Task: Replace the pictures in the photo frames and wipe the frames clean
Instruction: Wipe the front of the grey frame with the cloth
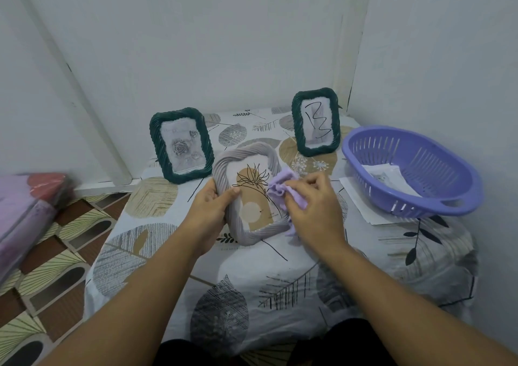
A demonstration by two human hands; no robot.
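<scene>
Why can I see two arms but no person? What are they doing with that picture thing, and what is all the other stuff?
The camera sits on the person's head and looks down, so you only see their arms and hands. The left hand holds the edge of a grey frame with a plant drawing in it. The right hand grips a purple cloth against that frame, probably wiping it. Behind, two dark green frames stand upright: one with roses, one with a black scribble. On the right a purple basket holds some paper and rests on white sheets. Everything sits on a leaf-patterned cloth.
</scene>
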